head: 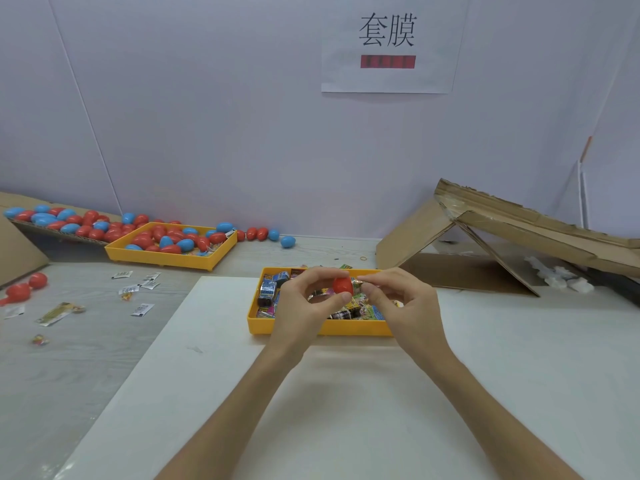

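Two hands, left hand (304,303) gripping red egg (343,285), right hand (398,299) pinching wrapper (356,283)

Bright, even indoor light, seemingly from overhead, gives the back wall (207,116) a cool lavender cast. Shadows are soft: a pale grey smudge on the white board (346,410) under the forearms (246,410), and a darker band beneath the yellow tray (166,259) toward the far left corner of the worktop (86,358). The red egg (343,285) in the fingers (332,301) is sharp, and the foil wrapper (356,283) glints faintly. The wide-angle lens bends the wall seams and stretches the near edge. Small packets (138,289) along the left edge look soft and smeared. There is a mild sheen at the near left corner.
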A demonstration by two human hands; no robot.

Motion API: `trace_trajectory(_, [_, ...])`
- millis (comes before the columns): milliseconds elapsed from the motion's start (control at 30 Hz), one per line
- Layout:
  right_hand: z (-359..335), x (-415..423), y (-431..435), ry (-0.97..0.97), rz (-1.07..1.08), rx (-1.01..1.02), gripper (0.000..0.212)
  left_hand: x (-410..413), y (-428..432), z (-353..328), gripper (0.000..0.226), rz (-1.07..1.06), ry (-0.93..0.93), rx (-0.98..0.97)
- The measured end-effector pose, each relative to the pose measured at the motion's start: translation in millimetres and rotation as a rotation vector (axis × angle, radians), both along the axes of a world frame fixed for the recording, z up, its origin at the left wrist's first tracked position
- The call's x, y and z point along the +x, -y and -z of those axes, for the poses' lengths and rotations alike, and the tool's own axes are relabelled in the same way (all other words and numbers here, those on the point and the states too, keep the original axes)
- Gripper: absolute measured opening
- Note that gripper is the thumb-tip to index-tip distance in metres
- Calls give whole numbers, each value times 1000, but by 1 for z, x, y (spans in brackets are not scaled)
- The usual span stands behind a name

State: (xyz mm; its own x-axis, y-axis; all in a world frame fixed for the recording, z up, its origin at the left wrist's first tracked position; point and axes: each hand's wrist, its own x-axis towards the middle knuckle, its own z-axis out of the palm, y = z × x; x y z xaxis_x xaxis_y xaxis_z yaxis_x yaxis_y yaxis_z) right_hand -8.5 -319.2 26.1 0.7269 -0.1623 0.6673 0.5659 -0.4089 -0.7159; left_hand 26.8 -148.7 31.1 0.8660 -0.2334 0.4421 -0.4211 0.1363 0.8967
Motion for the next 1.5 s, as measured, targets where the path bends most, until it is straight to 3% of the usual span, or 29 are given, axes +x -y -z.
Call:
trace_trajectory(233, [-2, -2, -1, -6, 2, -6, 12, 0, 0, 1, 31, -16, 5, 16])
trace_trajectory(400, [-4, -3, -2, -15, 14, -34, 23, -1, 0, 1, 35, -12, 16, 6])
trace_trajectory(667, [-11, -3, 3, -105, -90, 172, 29, 1, 3, 4, 38, -33, 68, 68])
trace_trajectory(1133, [-9, -3, 0, -121, -103, 121, 26, 1, 2, 4, 34, -17, 57, 52])
trace_trajectory(1500, [-6, -4, -6, -127, -70, 31, 25, 1, 3, 4, 14, -31, -62, 18])
